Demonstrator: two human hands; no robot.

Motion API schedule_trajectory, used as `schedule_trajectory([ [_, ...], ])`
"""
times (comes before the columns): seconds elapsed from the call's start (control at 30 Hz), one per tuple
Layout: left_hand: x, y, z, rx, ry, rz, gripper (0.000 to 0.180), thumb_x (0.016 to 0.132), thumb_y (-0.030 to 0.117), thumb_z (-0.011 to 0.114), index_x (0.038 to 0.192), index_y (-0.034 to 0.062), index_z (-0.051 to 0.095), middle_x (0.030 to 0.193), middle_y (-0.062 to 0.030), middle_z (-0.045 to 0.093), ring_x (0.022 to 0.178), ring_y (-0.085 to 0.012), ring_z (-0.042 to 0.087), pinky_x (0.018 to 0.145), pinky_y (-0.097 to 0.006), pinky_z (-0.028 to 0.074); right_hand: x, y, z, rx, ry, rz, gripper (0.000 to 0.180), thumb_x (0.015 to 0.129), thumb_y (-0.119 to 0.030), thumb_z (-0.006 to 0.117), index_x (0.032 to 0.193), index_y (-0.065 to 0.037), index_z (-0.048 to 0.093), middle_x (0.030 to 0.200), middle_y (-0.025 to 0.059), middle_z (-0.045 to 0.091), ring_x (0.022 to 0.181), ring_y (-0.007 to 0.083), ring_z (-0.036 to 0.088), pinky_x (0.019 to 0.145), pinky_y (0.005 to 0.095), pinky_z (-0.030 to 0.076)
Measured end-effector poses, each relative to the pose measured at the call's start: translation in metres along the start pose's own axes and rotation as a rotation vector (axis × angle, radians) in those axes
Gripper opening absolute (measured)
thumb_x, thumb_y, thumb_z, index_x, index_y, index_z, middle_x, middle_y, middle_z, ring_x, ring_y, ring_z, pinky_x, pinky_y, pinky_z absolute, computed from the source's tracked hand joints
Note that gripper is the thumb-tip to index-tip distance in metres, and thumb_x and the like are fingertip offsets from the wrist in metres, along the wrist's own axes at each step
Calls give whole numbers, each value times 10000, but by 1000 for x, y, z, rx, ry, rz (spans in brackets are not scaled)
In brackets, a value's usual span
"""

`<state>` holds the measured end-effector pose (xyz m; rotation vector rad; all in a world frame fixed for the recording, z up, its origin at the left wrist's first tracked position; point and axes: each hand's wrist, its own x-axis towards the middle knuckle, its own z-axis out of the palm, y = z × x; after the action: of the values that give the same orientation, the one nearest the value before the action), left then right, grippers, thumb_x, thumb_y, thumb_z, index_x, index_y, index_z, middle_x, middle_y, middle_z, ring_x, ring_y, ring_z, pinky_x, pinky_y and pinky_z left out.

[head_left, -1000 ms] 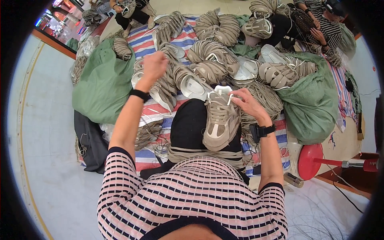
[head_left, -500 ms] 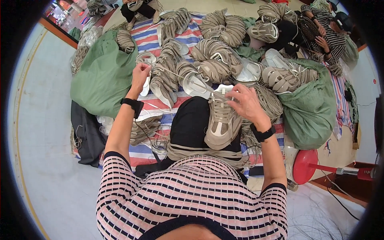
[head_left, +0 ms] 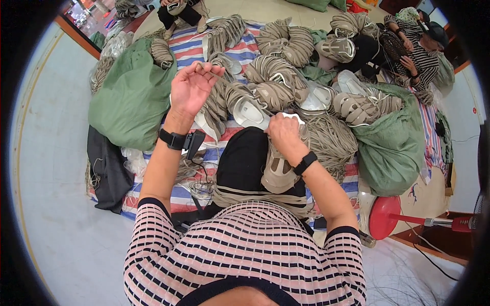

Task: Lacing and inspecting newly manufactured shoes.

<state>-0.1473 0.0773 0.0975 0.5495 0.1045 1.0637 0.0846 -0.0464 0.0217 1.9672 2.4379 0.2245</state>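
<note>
The shoe (head_left: 277, 175) lies along the right edge of the black lap (head_left: 239, 155), under my bent right hand (head_left: 287, 133). My left hand (head_left: 194, 87) is half-curled, free room between them. Either grip, I cannot tell.

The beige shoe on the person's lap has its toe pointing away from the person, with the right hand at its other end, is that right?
Not quite: in the head view, the beige shoe on the person's lap has its toe pointing toward the person, with the right hand at its other end.
</note>
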Motion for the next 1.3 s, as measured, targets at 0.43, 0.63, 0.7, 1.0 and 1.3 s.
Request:
schedule_trajectory([
  [0.43, -37, -7, -81, 87, 549, -53, 142, 850, 142, 454, 715, 112, 418, 628, 6, 359, 524, -118, 305, 442, -250, 254, -35, 4, -34, 1214, -53, -26, 88, 775, -72, 625, 763, 13, 609, 725, 31, 570, 667, 158, 555, 595, 274, 402],
  [0.63, -72, -30, -112, 349, 858, -393, 125, 847, 79, 485, 945, 28, 542, 680, -24, 507, 535, -103, 424, 407, -200, 293, -82, 40, -92, 1776, -84, 61, 82, 814, -56, 598, 792, 19, 622, 718, -2, 535, 672, 74, 481, 629, 233, 389],
  [0.7, -79, -34, -121, 292, 702, -406, 271, 824, 26, 526, 1090, -25, 514, 750, -60, 583, 569, -94, 487, 405, -195, 312, -94, 61, -87, 2051, 198, 256, 67, 839, -52, 566, 825, 0, 605, 680, -20, 491, 616, 75, 434, 604, 242, 368],
  [1.0, -38, -130, -62, 1356, 9, -250, 173, 868, 111, 533, 986, 15, 614, 783, -47, 665, 656, -84, 585, 579, -240, 471, -149, 180, 34, 2778, 672, 738, 169, 903, -217, 550, 974, -78, 616, 671, -14, 422, 601, 117, 382, 572, 256, 337],
  [1.3, -35, -157, -26, 1832, -324, -238, 183, 860, 204, 511, 860, 40, 593, 749, -196, 611, 748, -389, 587, 651, -464, 446, -135, 234, 95, 2867, 647, 418, 277, 906, -232, 540, 1109, -44, 547, 876, 52, 544, 765, 175, 496, 630, 266, 404],
])
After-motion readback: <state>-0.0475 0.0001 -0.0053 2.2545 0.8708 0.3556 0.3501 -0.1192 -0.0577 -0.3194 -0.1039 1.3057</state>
